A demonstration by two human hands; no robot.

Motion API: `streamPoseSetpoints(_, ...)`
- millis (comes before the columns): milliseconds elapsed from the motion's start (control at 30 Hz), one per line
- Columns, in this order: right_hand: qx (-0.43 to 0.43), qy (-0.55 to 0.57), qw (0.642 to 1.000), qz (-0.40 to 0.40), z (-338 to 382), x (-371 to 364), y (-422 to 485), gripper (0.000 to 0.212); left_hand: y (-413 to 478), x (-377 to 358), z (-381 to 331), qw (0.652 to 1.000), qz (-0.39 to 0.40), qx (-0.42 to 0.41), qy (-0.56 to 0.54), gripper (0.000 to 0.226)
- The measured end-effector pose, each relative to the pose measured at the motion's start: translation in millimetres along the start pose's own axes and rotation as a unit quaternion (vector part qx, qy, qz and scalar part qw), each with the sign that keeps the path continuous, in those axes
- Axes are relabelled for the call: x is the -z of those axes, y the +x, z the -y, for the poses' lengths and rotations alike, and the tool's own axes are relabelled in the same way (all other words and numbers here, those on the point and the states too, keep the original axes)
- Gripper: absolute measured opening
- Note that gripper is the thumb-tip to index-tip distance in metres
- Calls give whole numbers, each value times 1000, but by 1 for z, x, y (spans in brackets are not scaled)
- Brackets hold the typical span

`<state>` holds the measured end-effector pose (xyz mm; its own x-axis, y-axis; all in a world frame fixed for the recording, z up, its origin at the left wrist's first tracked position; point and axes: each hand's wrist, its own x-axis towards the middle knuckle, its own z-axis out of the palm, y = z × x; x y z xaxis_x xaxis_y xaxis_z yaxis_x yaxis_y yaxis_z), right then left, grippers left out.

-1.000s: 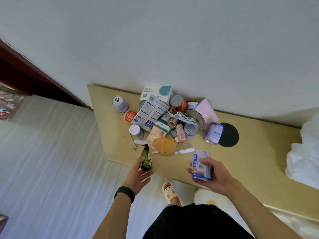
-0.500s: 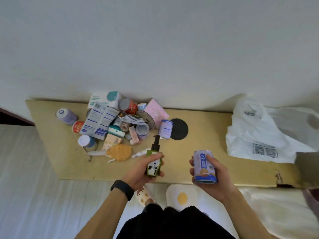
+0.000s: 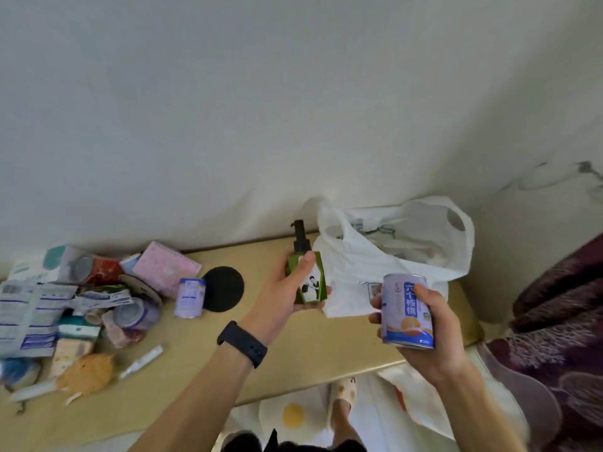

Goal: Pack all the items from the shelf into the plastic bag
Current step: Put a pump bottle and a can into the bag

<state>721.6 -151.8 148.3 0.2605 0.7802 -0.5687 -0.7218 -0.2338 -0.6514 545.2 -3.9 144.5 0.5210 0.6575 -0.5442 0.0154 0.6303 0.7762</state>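
Left hand (image 3: 287, 290): closed around a green pump bottle (image 3: 308, 282), flat-sided, with a black pump head and a picture label; thumb lies across its front. Black band on the wrist. The bottle is held upright just beside the plastic bag (image 3: 391, 256).

Right hand (image 3: 430, 324): wrapped around a cylindrical metal can (image 3: 408, 311), pale purple with a blue band and printed characters, held above the shelf's near edge, in front of the bag.

Plastic bag: thin, white, crinkled, handles up and mouth open, resting on the right end of the shelf (image 3: 293, 350) against the wall.

Shelf: smooth tan board. Left end carries a heap (image 3: 98, 298) of boxes, tins, tape rolls, a pink notebook (image 3: 166, 269) and paper sheets; a second small can (image 3: 189, 298) stands beside a flat black disc (image 3: 223, 288); an orange plush shape (image 3: 86, 375) and a white tube (image 3: 142, 357) lie nearer the edge.

Change from half a second earlier: both hands have carried their items rightward to the bag; the heap now sits well to the left.
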Motion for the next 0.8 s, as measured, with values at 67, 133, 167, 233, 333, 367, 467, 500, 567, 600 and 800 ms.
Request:
streamPoseSetpoints(67,5,1,1000,-7,33,31,14,87,20,-40,-11,999,-27,-21,-32,25)
streamPoseSetpoints(133,1,-28,999,-23,62,57,26,96,41,-74,-20,998,-44,-48,4,25)
streamPoseSetpoints(167,1,-42,999,-32,76,71,32,99,54,-91,-25,995,-51,-69,57,27)
streamPoseSetpoints(233,8,-57,998,-40,99,95,43,98,81,-120,-34,973,-51,-115,194,30)
streamPoseSetpoints(333,8,-4,998,-59,119,127,51,86,135,-158,-35,907,-56,-135,394,38)
streamPoseSetpoints(367,6,16,998,-61,123,136,51,84,153,-169,-29,880,-48,-132,453,41)
streamPoseSetpoints(467,-2,46,996,-75,123,162,48,90,212,-187,6,778,0,-97,620,41)
streamPoseSetpoints(500,-5,50,995,-81,120,170,46,91,227,-190,19,747,21,-75,661,38)
streamPoseSetpoints(567,-20,45,994,-99,114,185,41,94,249,-194,44,698,55,-43,713,31)
streamPoseSetpoints(600,-25,41,993,-107,110,192,38,99,256,-195,56,683,69,-34,726,28)
streamPoseSetpoints(800,-61,52,988,-130,103,215,23,104,270,-191,104,685,91,-21,722,36)
